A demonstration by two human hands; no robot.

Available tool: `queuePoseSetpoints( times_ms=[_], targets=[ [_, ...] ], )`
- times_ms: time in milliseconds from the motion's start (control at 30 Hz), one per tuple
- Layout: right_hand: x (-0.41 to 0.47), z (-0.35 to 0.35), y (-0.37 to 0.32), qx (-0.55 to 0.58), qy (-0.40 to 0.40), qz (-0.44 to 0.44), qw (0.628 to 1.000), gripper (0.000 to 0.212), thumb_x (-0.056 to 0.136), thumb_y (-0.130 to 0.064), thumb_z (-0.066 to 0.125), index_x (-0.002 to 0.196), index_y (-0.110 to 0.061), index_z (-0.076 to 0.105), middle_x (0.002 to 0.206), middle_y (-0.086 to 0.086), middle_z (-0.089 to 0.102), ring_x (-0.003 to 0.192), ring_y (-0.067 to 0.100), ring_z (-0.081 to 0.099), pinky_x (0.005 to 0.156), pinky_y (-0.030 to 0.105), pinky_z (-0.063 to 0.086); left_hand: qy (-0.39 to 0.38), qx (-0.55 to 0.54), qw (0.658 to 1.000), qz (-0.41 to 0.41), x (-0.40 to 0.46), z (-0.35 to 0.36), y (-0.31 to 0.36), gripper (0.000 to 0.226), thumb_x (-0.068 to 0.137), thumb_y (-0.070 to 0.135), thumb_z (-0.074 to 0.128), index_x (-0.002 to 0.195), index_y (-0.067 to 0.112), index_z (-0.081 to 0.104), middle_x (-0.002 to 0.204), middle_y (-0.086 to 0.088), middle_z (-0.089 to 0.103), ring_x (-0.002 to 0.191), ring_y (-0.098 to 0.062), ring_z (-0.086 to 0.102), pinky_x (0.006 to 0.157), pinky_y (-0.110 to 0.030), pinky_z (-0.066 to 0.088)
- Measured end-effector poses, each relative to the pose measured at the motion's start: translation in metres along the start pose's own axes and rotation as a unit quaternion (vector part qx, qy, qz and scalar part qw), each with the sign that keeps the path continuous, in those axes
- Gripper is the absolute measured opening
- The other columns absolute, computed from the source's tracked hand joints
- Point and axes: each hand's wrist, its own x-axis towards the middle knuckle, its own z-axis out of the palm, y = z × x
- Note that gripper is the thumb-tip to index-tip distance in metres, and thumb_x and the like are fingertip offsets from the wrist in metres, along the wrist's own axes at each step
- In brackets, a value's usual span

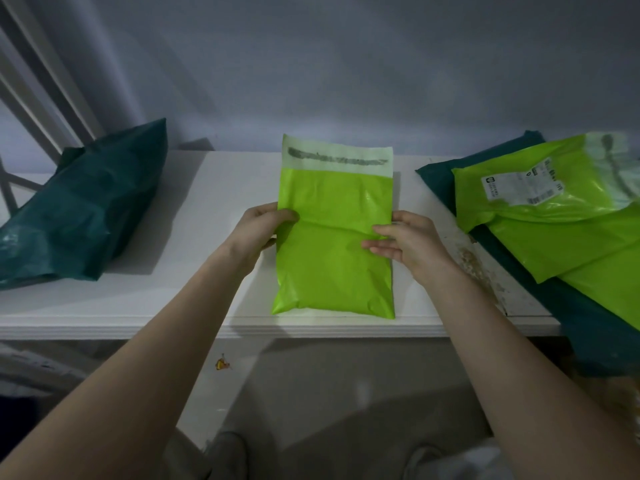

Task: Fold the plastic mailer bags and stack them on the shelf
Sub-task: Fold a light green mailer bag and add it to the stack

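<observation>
White shelf (pixel 194 299) runs right across my view under a pale grey wall (pixel 346 64), and I'm looking down at it from above. Over at nine o'clock, a dark teal plastic mailer bag (pixel 83 209) sits slumped and crumpled on the shelf, its top leaning toward the wall. Coming across now, the left hand (pixel 258 233) is on the left edge of the bright lime-green plastic mailer bag (pixel 334 244) at dead centre. Thumb lies over the front face, the other fingers curl behind it, so that's a pinch grip closed on the edge. This bag lies lengthwise from twelve to six, its pale sealing flap with a smeared dark strip at the far end, its near end close to the shelf's front lip. I cannot tell whether it lies fully flat or is lifted a little. On to the right hand (pixel 412 244): fingers stretched out loosely over the front of the same bag at its right edge, thumb up along the side, holding it there. At three o'clock I've got a heap of more lime-green mailers (pixel 554 233), the top one carrying a white shipping label (pixel 519 185), all lying on another dark teal bag (pixel 595 327) that hangs over the shelf's right end. Below, at six, a grey floor (pixel 346 393).
</observation>
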Motion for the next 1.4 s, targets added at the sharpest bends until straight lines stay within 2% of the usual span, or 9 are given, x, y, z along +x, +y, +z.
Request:
queuePoseSetpoints(
  times_ms=[100,233,367,500,700,800,933,1167,1400],
  targets=[
    [0.004,0.000,0.001,0.006,0.006,0.000,1.000,0.014,0.087,0.010,0.053,0.096,-0.001,0.055,0.082,0.012,0.063,0.048,0.015,0.067,0.053,0.020,0.055,0.033,0.021,0.998,0.043,0.003,-0.002,0.001,0.020,0.082,0.002,0.062,0.097,0.013,0.069,0.075,0.011,0.069,0.067,0.004,0.060,0.071,-0.013,0.047],
    [0.007,-0.001,0.005,0.014,0.016,0.003,1.000,0.014,0.089,0.006,0.051,0.081,-0.005,0.055,0.084,0.011,0.064,0.055,0.017,0.068,0.059,0.022,0.057,0.055,0.012,0.998,0.029,0.003,-0.002,0.002,0.023,0.080,-0.006,0.062,0.075,0.017,0.064,0.043,0.013,0.057,0.035,0.002,0.045,0.041,-0.012,0.036],
    [0.012,-0.001,0.008,0.038,0.025,0.015,0.999,0.014,0.092,0.002,0.043,0.088,-0.004,0.055,0.094,0.014,0.063,0.067,0.025,0.068,0.067,0.029,0.058,0.020,-0.114,0.993,-0.019,0.000,0.003,0.003,0.023,0.086,-0.006,0.044,0.078,0.007,0.061,0.066,-0.003,0.070,0.064,-0.009,0.069,0.061,-0.015,0.055],
    [0.012,-0.001,0.006,0.118,0.040,0.067,0.990,0.019,0.092,-0.011,0.035,0.091,-0.004,0.053,0.094,0.012,0.060,0.075,0.030,0.065,0.078,0.039,0.053,0.015,-0.177,0.983,-0.045,0.004,0.002,0.003,0.028,0.089,0.011,0.033,0.083,0.004,0.060,0.088,-0.008,0.066,0.074,-0.018,0.068,0.073,-0.023,0.054],
    [0.017,-0.005,0.007,0.169,0.047,0.079,0.981,0.028,0.094,-0.027,0.048,0.073,-0.007,0.051,0.076,0.011,0.052,0.075,0.027,0.056,0.081,0.041,0.049,0.011,-0.020,1.000,0.005,0.007,0.004,-0.007,0.022,0.093,0.027,0.054,0.093,0.008,0.065,0.086,-0.008,0.061,0.075,-0.017,0.057,0.072,-0.021,0.049],
    [0.016,-0.005,0.009,0.117,0.037,0.044,0.992,0.013,0.089,-0.005,0.053,0.078,-0.004,0.058,0.077,0.012,0.055,0.071,0.023,0.056,0.075,0.032,0.052,0.031,0.035,0.998,0.042,0.006,0.007,-0.009,0.019,0.084,0.007,0.065,0.102,0.012,0.060,0.081,-0.003,0.061,0.071,-0.012,0.060,0.068,-0.016,0.047],
    [0.016,-0.007,0.013,0.025,0.031,0.018,0.999,0.020,0.083,0.015,0.049,0.087,-0.004,0.053,0.075,0.012,0.052,0.063,0.019,0.053,0.050,0.018,0.049,0.024,0.068,0.996,0.046,0.007,0.004,-0.013,0.034,0.076,-0.003,0.071,0.101,0.018,0.059,0.099,-0.001,0.058,0.094,-0.017,0.058,0.090,-0.030,0.047],
    [0.018,-0.011,0.016,-0.033,0.017,0.026,0.999,0.038,0.082,0.018,0.046,0.105,-0.010,0.056,0.107,0.015,0.062,0.095,0.027,0.061,0.085,0.035,0.050,-0.011,0.055,0.997,0.049,0.006,0.001,-0.016,0.033,0.084,-0.005,0.061,0.113,0.011,0.059,0.121,-0.007,0.055,0.105,-0.013,0.052,0.086,-0.018,0.044],
    [0.015,-0.009,0.022,-0.087,0.010,0.028,0.996,0.044,0.083,0.016,0.046,0.114,-0.014,0.055,0.116,0.011,0.060,0.098,0.025,0.059,0.068,0.030,0.050,0.068,0.187,0.980,0.018,0.004,-0.003,-0.019,0.037,0.077,0.023,0.076,0.107,0.011,0.057,0.105,-0.004,0.056,0.094,-0.018,0.055,0.085,-0.026,0.045]
  ],
)
